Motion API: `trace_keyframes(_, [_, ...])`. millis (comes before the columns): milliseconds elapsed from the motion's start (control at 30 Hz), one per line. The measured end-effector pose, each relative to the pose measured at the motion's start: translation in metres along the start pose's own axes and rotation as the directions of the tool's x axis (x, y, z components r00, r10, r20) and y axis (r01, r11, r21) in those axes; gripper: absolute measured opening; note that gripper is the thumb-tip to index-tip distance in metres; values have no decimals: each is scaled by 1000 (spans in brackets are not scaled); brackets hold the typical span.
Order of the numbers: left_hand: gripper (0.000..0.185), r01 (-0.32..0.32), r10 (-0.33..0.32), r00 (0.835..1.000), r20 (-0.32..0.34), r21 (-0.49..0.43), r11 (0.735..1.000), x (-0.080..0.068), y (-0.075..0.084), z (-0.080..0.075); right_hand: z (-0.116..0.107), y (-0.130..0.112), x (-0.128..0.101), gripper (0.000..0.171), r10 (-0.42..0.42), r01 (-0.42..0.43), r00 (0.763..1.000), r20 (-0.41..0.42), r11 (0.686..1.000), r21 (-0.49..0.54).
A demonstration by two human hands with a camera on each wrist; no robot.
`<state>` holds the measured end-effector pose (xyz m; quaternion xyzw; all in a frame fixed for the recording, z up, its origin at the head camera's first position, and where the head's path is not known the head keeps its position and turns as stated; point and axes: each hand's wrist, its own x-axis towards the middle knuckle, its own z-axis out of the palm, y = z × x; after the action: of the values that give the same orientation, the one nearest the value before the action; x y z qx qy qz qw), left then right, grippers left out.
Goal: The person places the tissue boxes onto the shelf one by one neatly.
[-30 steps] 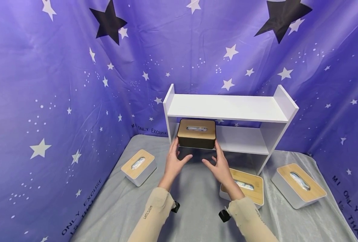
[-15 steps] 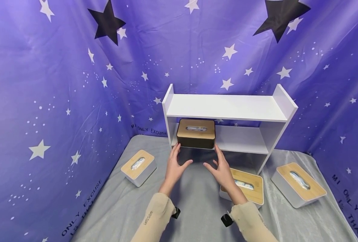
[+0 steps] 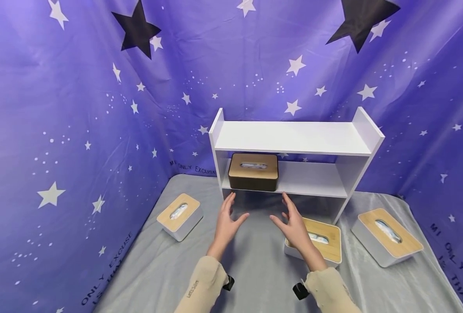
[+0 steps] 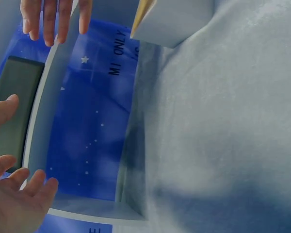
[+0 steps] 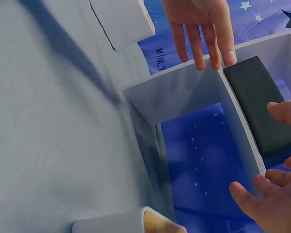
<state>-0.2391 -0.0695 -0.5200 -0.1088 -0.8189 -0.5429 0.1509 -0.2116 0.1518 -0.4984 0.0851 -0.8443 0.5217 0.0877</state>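
Observation:
A black tissue box (image 3: 253, 172) with a wooden lid stands on the middle board of a white shelf (image 3: 294, 139), at its left end. Just below and in front of it are both hands, apart from each other and from the box. The left hand (image 3: 227, 224) has its fingers spread, with the fingertips near the board's front edge. Opposite it, the right hand (image 3: 295, 226) holds nothing, thumb and fingers apart. In the left wrist view the dark side of the tissue box (image 4: 20, 107) shows beyond the fingers.
A white tissue box (image 3: 179, 216) with a wooden lid sits on the grey cloth (image 3: 255, 278) at left. Another white tissue box (image 3: 323, 241) lies partly behind the right forearm, and a third white tissue box (image 3: 387, 237) stands at far right. A starry purple curtain (image 3: 78, 108) surrounds the table.
Both hands have come away from the black tissue box, drawing back toward the person and slightly apart. The box stays on the shelf.

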Motion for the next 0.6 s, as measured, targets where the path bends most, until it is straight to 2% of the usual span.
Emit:
trace_keyframes(200, [73,-7,7,1000,10,5,1000,-7,-4,6,-6,8,-7,81,-16,16,999,-28,1000,-24])
trace_keyframes(367, [68,-12,11,999,40,14,1000,-12,-7,12,-10,15,-11,75,-19,19,999,-26,1000,-8])
trace_keyframes(600, [63,-29,27,996,80,23,999,-17,-13,22,-18,25,-16,65,-41,40,999,-30,998,-50])
